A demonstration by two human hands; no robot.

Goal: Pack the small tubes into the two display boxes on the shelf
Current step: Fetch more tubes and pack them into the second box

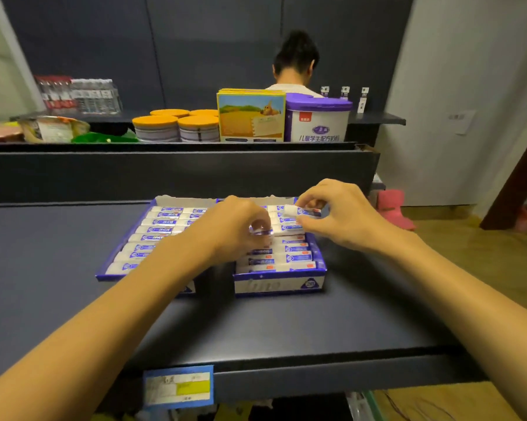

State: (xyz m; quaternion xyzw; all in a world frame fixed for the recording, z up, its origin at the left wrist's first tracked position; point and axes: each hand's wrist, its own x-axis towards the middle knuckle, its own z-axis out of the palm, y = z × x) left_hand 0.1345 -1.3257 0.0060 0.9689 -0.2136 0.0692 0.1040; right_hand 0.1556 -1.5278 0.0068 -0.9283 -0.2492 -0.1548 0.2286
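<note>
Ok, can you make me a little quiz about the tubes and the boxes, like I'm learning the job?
1. True or false: the right hand pinches a small tube above the right display box.
2. Which display box has the left hand partly covering its tubes as well as the right one's? A) the left display box B) neither C) the purple-lidded tub
3. Fill in: the lids of the round tins on the upper shelf are ____ in colour.

Key: 1 true; 2 A; 3 orange.
</note>
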